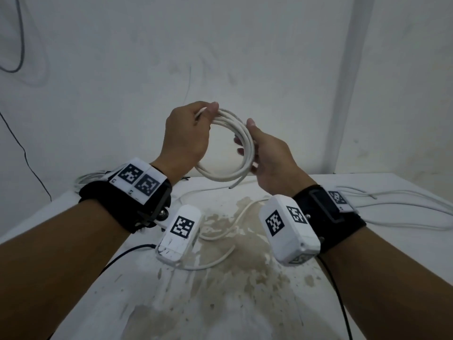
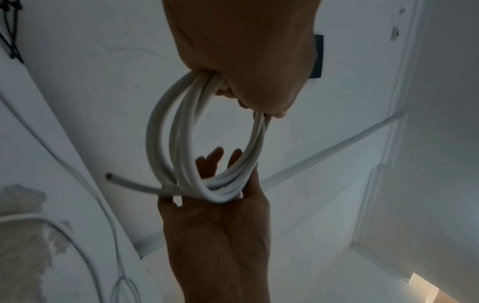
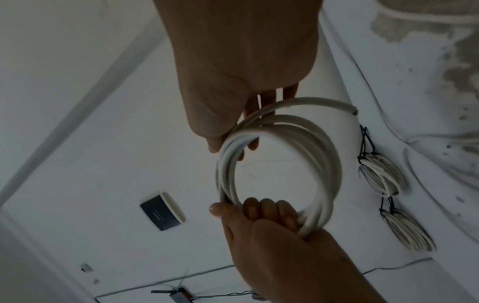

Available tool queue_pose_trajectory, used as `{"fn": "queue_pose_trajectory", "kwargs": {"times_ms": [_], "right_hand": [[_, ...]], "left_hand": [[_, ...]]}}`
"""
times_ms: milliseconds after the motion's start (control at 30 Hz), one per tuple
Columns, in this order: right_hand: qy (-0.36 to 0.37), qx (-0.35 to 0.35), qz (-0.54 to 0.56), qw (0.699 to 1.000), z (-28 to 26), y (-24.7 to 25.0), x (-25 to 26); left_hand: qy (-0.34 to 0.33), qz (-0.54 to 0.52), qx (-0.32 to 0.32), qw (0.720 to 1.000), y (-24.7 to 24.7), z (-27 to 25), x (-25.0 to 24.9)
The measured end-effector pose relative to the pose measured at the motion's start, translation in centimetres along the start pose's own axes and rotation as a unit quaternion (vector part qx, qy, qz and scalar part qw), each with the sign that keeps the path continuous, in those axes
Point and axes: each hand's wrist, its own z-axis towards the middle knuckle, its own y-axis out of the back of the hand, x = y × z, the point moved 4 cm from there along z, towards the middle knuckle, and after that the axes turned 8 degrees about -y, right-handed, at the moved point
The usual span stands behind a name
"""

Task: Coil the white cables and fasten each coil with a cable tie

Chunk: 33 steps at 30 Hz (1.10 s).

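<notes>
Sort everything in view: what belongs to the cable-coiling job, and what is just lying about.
Part of the job:
- white cable coil, gripped by the left hand, right hand steadying it
- its loose cut end
- uncoiled white cables on the table
- two finished coils with black ties

Just lying about:
- dark box
- thin black wire along the wall

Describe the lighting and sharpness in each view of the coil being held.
Head view: even, dim light, the coil fairly sharp, straight edges bowed by the wide lens. Left wrist view: the left hand is backlit and dark, the right hand's fingertips motion-blurred. Right wrist view: murky, soft, coil edges smeared.
</notes>
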Motion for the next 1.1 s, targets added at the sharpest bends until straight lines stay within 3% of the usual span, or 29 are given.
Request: {"fn": "queue_pose_trajectory", "kwargs": {"times_ms": [67, 133, 233, 333, 400, 500, 600, 667, 733, 900, 1100], "right_hand": [[-0.029, 0.06, 0.077, 0.995, -0.3, -1.0, -0.6], [-0.022, 0.076, 0.136, 0.988, -0.7, -1.9, -0.7], [0.01, 0.01, 0.125, 0.992, -0.9, -2.4, -0.5], [0.021, -0.055, 0.109, 0.992, -0.7, -2.2, -0.3], [0.031, -0.093, 0.074, 0.992, -0.2, -1.5, -0.2], [0.06, -0.108, -0.007, 0.992, 0.4, 0.0, 0.1], [0.088, -0.071, -0.121, 0.986, 0.5, 0.2, 0.2], [0.1, -0.05, -0.166, 0.98, 0.4, -0.2, 0.2], [0.086, -0.025, -0.145, 0.985, 0.1, -0.5, 0.4], [-0.006, 0.052, 0.017, 0.998, -0.3, -0.3, -0.6], [-0.041, 0.054, 0.161, 0.985, -0.4, -0.5, -2.4]], "left_hand": [[-0.009, 0.01, -0.046, 0.999, -0.1, -0.3, -0.1], [-0.01, 0.019, -0.103, 0.994, 0.0, -0.6, -0.1], [-0.015, 0.025, -0.153, 0.988, -0.2, -1.2, 0.0], [0.003, 0.013, -0.149, 0.989, -0.9, -1.9, 0.0], [0.039, -0.014, -0.086, 0.995, -1.2, -1.9, 0.5], [0.109, -0.114, 0.096, 0.983, -1.2, -1.7, 0.6], [0.071, -0.061, 0.29, 0.952, -1.1, -1.6, -0.4], [0.039, -0.008, 0.344, 0.938, -1.1, -1.6, -0.7], [0.021, 0.003, 0.317, 0.948, -1.1, -1.4, -0.7], [0.016, -0.018, 0.147, 0.989, -1.4, -1.5, 0.6], [0.042, 0.007, 0.024, 0.999, -2.2, -2.6, 1.5]]}}
